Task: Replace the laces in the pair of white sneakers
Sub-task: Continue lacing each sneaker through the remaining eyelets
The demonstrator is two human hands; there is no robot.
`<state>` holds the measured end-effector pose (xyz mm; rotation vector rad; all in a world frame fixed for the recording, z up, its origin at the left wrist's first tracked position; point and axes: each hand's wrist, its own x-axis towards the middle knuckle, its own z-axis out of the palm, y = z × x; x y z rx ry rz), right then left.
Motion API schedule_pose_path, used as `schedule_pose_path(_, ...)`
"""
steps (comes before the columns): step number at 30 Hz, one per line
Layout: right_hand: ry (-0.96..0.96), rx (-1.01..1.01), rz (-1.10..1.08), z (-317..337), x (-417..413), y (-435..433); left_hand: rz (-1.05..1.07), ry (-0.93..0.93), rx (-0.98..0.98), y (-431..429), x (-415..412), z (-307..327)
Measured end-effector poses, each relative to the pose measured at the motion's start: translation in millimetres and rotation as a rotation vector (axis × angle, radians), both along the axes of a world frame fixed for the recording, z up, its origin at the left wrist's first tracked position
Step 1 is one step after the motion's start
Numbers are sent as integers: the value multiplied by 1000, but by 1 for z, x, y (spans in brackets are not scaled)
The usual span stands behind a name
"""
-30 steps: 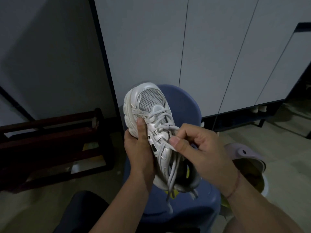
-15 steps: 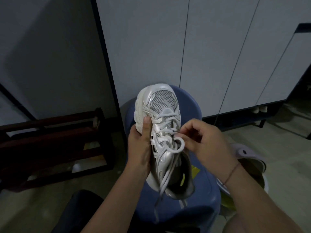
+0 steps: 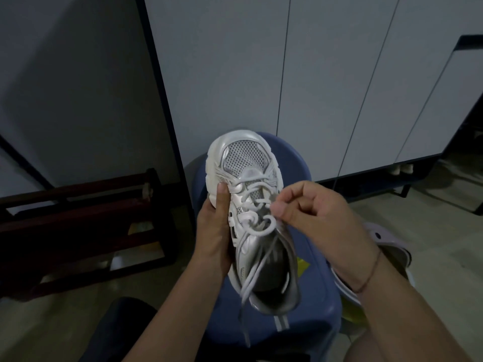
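The left hand (image 3: pixel 211 231) grips the white mesh sneaker (image 3: pixel 243 158) at nine o'clock; the right hand (image 3: pixel 313 212), pinching the pale cord lace (image 3: pixel 258 232), should pull steadily.

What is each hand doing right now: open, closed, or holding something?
The left hand grips the white sneaker from the side, thumb on top.
The right hand pinches the lace at the upper eyelets.

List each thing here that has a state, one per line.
White mesh sneaker: held up, toe pointing away.
White round lace: threaded through the eyelets, one loop slack, ends dangling.
Left hand: grips the sneaker's side.
Right hand: pinches the lace.
Blue plastic stool: standing beneath the sneaker.
Grey cabinet doors: closed.
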<state>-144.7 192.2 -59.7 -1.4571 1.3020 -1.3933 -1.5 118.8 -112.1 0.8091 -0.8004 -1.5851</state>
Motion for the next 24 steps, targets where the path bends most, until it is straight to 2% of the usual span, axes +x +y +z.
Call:
schedule_pose_path(4,159,-32,-83,-4,-6,0,8,-108,-126,4,-1,0)
schedule_pose_path(7,166,-45,-60,-2,-9,0,23,-103,-96,5,-2,2)
schedule_pose_path(10,-37,-7,56,-3,-8,-1,-3,-19,2,5,-3,4)
schedule_pose_path(15,-681,23,324,-4,-12,-2,-64,-2,113,1,-2,2)
schedule_pose_path(17,-825,3,431,-5,-12,-3,-37,-48,99,-1,-2,1)
schedule_pose_path(19,-908,46,400,-7,-11,-6,-22,-38,71,-2,-1,1)
schedule_pose_path(21,-798,94,222,-6,-10,-6,2,10,41,-1,0,2)
schedule_pose_path(24,-239,38,-186,-4,-10,-3,170,-101,-105,2,2,3)
